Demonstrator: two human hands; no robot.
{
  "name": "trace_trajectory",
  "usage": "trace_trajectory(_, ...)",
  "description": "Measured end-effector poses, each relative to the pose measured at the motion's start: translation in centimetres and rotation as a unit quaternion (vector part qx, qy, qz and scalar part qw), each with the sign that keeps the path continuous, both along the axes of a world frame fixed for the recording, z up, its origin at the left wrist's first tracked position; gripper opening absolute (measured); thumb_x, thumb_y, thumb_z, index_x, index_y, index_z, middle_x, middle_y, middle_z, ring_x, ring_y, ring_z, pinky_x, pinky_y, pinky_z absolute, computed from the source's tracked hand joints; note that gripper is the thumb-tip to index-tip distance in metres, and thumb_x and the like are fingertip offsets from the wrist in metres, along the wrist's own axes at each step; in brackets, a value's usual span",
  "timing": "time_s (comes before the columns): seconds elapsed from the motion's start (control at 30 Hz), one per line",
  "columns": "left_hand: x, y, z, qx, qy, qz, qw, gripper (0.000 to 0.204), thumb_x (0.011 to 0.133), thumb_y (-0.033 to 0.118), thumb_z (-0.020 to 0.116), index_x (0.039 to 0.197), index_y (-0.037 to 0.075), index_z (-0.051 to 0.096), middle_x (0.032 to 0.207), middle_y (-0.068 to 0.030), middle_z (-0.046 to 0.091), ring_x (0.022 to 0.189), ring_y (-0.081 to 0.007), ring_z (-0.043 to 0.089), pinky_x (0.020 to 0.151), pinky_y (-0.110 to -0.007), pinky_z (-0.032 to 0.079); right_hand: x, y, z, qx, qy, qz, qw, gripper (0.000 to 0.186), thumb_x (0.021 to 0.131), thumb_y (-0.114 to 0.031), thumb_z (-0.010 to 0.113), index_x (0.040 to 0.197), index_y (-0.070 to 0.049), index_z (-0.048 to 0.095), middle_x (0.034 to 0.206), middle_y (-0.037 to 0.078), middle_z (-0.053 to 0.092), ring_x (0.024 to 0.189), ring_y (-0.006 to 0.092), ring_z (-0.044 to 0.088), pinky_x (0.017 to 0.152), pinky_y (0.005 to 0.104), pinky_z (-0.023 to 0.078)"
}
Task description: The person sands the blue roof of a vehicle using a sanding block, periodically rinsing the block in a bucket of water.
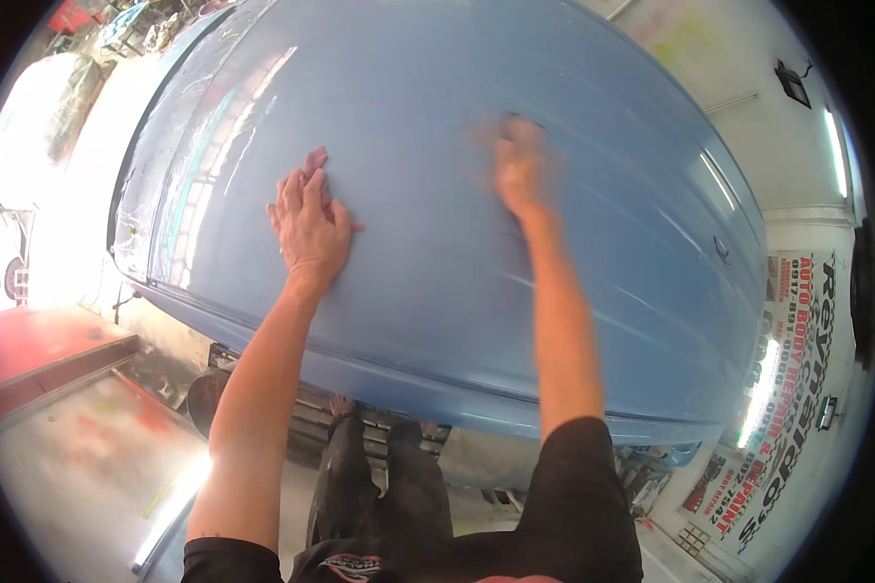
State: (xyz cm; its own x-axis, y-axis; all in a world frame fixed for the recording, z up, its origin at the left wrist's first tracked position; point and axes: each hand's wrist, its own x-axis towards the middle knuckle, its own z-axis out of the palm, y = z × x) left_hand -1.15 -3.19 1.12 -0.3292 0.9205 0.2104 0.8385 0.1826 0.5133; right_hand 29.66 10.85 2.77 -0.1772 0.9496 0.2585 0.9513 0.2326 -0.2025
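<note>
A large glossy blue vehicle panel (pixel 418 262), which looks like a car roof, spreads out in front of me. On its left half my left hand (pixel 311 228) presses down over a crumpled dull-red cloth (pixel 317 163). Bits of that cloth stick out past the fingers and beside the thumb. Farther right and a little farther away, my right hand (pixel 522 170) is over the same surface, smeared by motion. A small dark patch shows near its fingertips, but whether it holds anything is unclear.
Below the panel's near edge, my feet are on a slatted support (pixel 311 423). A red-topped surface (pixel 39 355) lies at left, near a bright light tube (pixel 173 510). On the right wall hang a printed banner (pixel 783 408) and a dark floodlight (pixel 793 85).
</note>
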Motion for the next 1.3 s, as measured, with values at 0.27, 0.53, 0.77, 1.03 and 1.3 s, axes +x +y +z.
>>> trace_trajectory(0.27,2.6,1.1,-0.4,0.017,0.018,-0.013,1.0,0.053,0.096,0.026,0.058,0.146,0.01,0.051,0.159,-0.0194,0.038,0.152,-0.0437,0.029,0.124,-0.063,0.018,-10.9,3.0,-2.9,0.118,-0.044,0.023,0.992,0.047,0.106,-0.031,0.05,0.14,0.0,0.056,0.153,0.018,0.052,0.147,0.0381,0.041,0.119,0.0684,0.024)
trace_trajectory(0.53,1.6,0.2,0.6,0.032,0.03,0.011,0.999,0.048,0.096,0.024,0.058,0.142,0.01,0.056,0.155,-0.0208,0.043,0.147,-0.0404,0.037,0.123,-0.059,0.023,2.5,-2.5,0.1,0.079,0.03,-0.072,0.994,0.042,0.106,-0.03,0.05,0.14,-0.007,0.059,0.148,0.014,0.057,0.14,0.0351,0.049,0.116,0.0709,0.027)
trace_trajectory(0.77,0.8,0.9,-0.5,0.036,0.044,0.0,0.998,0.051,0.096,0.026,0.059,0.144,0.011,0.054,0.155,-0.0203,0.043,0.149,-0.0402,0.035,0.123,-0.06,0.022,-14.0,2.9,-1.6,0.002,0.05,0.126,0.991,0.048,0.103,-0.028,0.049,0.146,-0.006,0.054,0.154,0.015,0.052,0.144,0.0331,0.045,0.118,0.0723,0.022)
trace_trajectory(1.03,2.7,0.7,1.1,0.011,0.014,0.002,1.0,0.051,0.096,0.026,0.059,0.145,0.011,0.052,0.158,-0.0191,0.041,0.151,-0.0412,0.032,0.124,-0.061,0.02,4.6,-0.5,-0.8,0.139,-0.066,-0.26,0.953,0.051,0.107,-0.037,0.047,0.144,-0.004,0.055,0.152,0.017,0.053,0.147,0.0341,0.039,0.115,0.065,0.026)
trace_trajectory(1.3,0.6,0.5,0.1,0.005,0.031,0.01,0.999,0.052,0.097,0.027,0.058,0.146,0.012,0.051,0.16,-0.0193,0.039,0.152,-0.0442,0.03,0.123,-0.063,0.02,-1.1,2.9,-1.0,0.056,0.01,-0.003,0.998,0.04,0.106,-0.031,0.051,0.14,-0.011,0.056,0.149,0.011,0.054,0.143,0.029,0.046,0.114,0.0716,0.024)
